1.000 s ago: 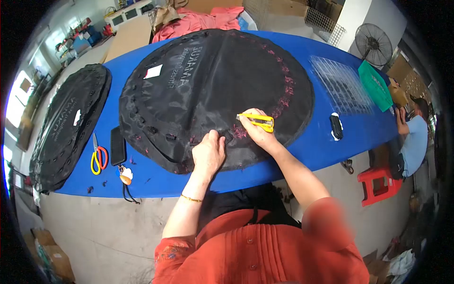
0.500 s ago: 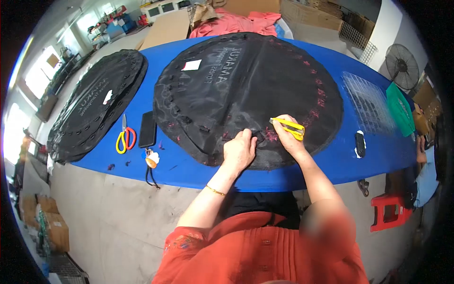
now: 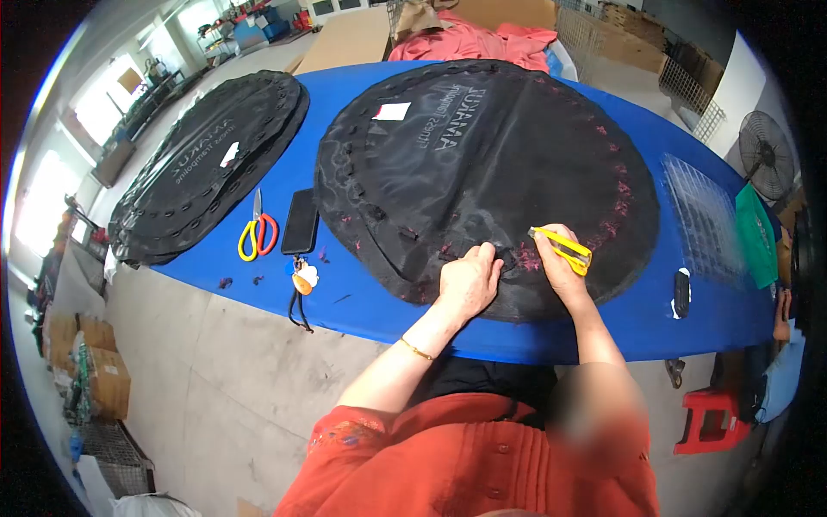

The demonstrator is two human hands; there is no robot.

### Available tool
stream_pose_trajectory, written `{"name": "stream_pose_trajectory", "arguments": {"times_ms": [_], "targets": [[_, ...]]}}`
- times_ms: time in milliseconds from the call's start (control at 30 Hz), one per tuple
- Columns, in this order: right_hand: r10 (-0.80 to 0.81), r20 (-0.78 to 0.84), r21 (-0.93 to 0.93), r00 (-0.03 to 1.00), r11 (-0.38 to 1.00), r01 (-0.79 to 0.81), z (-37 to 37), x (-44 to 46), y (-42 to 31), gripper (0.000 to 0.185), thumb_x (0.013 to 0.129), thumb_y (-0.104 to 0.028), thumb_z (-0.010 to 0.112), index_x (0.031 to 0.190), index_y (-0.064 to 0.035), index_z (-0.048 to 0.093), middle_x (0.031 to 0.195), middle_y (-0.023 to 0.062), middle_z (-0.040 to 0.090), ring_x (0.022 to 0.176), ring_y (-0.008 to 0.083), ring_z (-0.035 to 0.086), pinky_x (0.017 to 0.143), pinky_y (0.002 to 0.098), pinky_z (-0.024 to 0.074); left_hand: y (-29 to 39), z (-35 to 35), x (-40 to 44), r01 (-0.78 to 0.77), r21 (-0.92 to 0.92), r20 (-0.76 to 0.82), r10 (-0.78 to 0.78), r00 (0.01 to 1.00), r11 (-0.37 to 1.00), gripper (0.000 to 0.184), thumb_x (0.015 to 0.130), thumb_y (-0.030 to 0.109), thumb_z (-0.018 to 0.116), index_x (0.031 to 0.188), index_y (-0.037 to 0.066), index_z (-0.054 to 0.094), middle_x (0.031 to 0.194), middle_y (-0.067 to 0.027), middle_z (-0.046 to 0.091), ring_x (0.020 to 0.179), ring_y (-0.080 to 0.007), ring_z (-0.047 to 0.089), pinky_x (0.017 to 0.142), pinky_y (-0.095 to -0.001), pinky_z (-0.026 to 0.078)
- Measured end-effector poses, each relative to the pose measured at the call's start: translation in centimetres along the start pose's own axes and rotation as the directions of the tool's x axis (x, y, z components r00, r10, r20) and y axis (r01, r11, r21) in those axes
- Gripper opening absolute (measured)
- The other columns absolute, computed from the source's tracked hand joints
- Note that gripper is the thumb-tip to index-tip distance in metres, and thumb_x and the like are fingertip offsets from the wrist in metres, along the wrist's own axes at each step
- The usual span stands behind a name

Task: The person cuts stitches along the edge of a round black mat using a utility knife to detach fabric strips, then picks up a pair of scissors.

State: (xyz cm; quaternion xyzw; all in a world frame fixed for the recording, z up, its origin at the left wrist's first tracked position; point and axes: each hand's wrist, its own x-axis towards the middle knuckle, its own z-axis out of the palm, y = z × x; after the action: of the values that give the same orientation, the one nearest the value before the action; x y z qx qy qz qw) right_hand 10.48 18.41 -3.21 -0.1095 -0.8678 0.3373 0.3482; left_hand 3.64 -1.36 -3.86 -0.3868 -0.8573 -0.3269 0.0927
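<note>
A round black trampoline mat lies spread out, with pale lettering and loops around its border. My left hand rests on its near edge, fingers pressed together on a fold of the black fabric; the fingertips are partly hidden. Just to the right, my right hand is closed round a yellow utility knife, its tip pointing up and left above the mat. Reddish thread scraps lie between the two hands and along the mat's right border. A white label shows near the far left rim.
On the blue table are more stacked black mats, scissors, a phone and a keyring. To the right lie a small black object and a wire grid. A red stool stands below.
The head view has turned, so the table and mats appear further right. Both hands stay at nearly the same spot on the mat, the knife still in my right hand.
</note>
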Motion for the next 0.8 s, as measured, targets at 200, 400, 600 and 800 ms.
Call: {"name": "stream_pose_trajectory", "arguments": {"times_ms": [200,400,600,800], "targets": [[-0.021,-0.007,-0.019,1.0,1.0,0.021,0.01,0.04,-0.1,0.011,0.093,-0.019,0.068,0.095,-0.0083,0.066,0.093,0.0099,0.068,0.093,0.0305,0.064,0.083,0.0429,0.0497,0.1,-0.19,-0.09,-0.006,0.009,-0.009,0.006,1.0,1.0,0.023,0.099,0.029,0.06,0.097,0.006,0.054,0.088,-0.0164,0.067,0.07,-0.0382,0.068,0.062,-0.047,0.056],[-0.02,0.01,0.035,1.0,0.999,0.02,-0.01,-0.01,0.13,0.013,0.097,-0.022,0.066,0.095,-0.0095,0.066,0.088,0.0075,0.065,0.09,0.0255,0.062,0.082,0.0391,0.0487,-0.15,-0.06,-0.1,-0.04,0.013,-0.071,0.041,0.997,0.999,0.024,0.097,0.029,0.062,0.093,0.008,0.054,0.086,-0.0175,0.067,0.073,-0.0404,0.068,0.063,-0.0502,0.054],[-0.095,-0.057,-0.04,0.994,0.995,0.093,0.36,-0.02,0.41,0.014,0.091,-0.025,0.07,0.094,-0.0127,0.065,0.093,0.01,0.069,0.096,0.0335,0.066,0.083,0.0449,0.051,-0.39,-0.3,-0.12,-0.089,0.026,-0.082,0.091,0.992,0.996,0.022,0.096,0.025,0.065,0.09,0.007,0.053,0.083,-0.0177,0.066,0.076,-0.0401,0.067,0.064,-0.0495,0.052],[-0.067,-0.083,0.033,0.994,0.997,0.07,0.64,-0.29,0.44,0.017,0.089,-0.027,0.07,0.091,-0.0114,0.062,0.094,0.0103,0.069,0.096,0.0363,0.064,0.086,0.0485,0.0484,0.04,-0.81,-0.16,-0.046,0.002,-0.05,0.046,0.998,0.999,0.023,0.098,0.026,0.064,0.091,0.007,0.054,0.086,-0.0178,0.066,0.077,-0.042,0.066,0.066,-0.049,0.052]]}}
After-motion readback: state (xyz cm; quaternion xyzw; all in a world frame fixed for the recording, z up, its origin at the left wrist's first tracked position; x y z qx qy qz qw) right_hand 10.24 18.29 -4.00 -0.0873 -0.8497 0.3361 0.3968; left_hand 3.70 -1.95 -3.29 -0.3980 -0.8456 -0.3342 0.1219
